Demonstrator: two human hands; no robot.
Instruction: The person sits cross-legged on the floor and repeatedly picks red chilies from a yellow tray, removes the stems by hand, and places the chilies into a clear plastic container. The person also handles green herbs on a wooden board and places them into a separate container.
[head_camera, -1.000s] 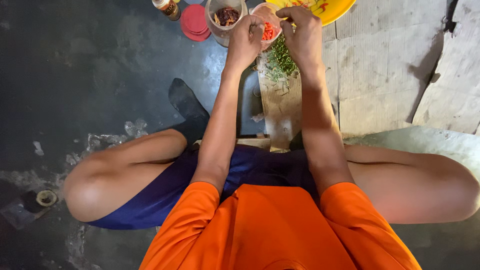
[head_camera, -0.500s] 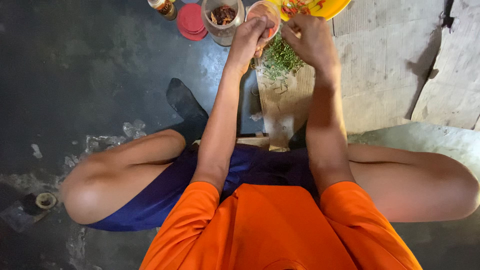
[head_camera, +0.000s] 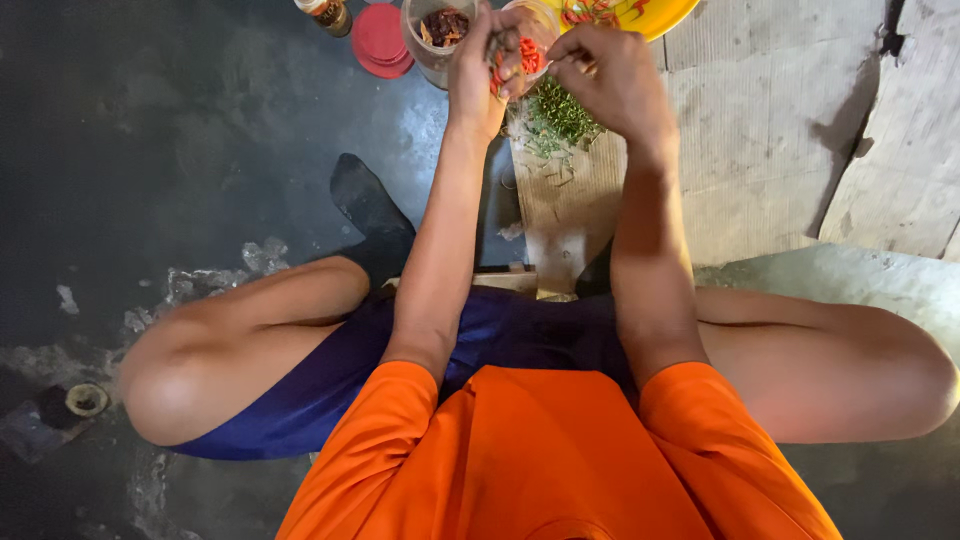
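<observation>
I look down thru the head cam at a person who sits low on the floor, knees wide apart, so both arms reach out in the middle. The left hand (head_camera: 485, 65) is curled round a small clear cup (head_camera: 527, 45) w/ red chopped bits in it, and holds it tipped up near the top of the view; I think it is held high so the other hand can get at it. The right hand (head_camera: 610, 75) is just beside the cup, fingers bent in and pressed close at the tips like a pinch, but I can't tell what is between them, it's too small. Right under both hands lies a wood board (head_camera: 570, 195) w/ a heap of chopped green herbs (head_camera: 560, 118), so bits that drop land on the board and not on the floor. A yellow plate (head_camera: 655, 15) w/ red and green bits sits past the right hand, near enough to reach. On the left side of the cup there's a clear jar (head_camera: 432, 35) w/ dark stuff inside, a red lid (head_camera: 380, 40) flat on the floor, and a small bottle (head_camera: 325, 12) at the edge. The floor (head_camera: 150, 150) is dark and looks wet.
</observation>
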